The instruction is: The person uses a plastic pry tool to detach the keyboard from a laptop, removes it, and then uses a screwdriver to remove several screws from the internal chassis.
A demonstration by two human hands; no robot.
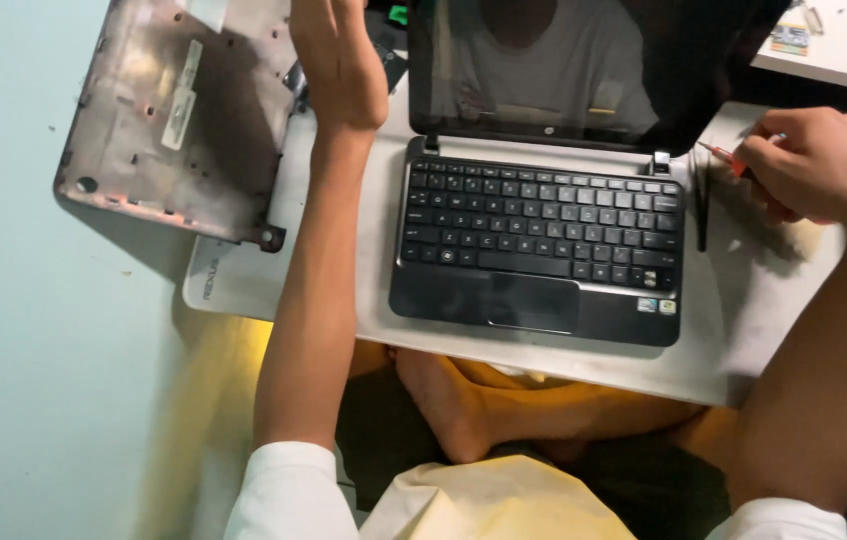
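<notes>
A small black laptop stands open on a low white table, its dark screen tilted up at the top. My left hand hovers above the table's left end, fingers loosely together, holding nothing that I can see. It is between the laptop's screen and a detached grey laptop cover. My right hand rests on the table right of the keyboard, closed around a thin red-handled screwdriver whose tip points left toward the laptop's right hinge.
The grey cover lies inner side up, partly over the table's left edge and the pale floor. A black strip lies right of the keyboard. A white surface with small parts is at top right. My crossed legs sit under the table.
</notes>
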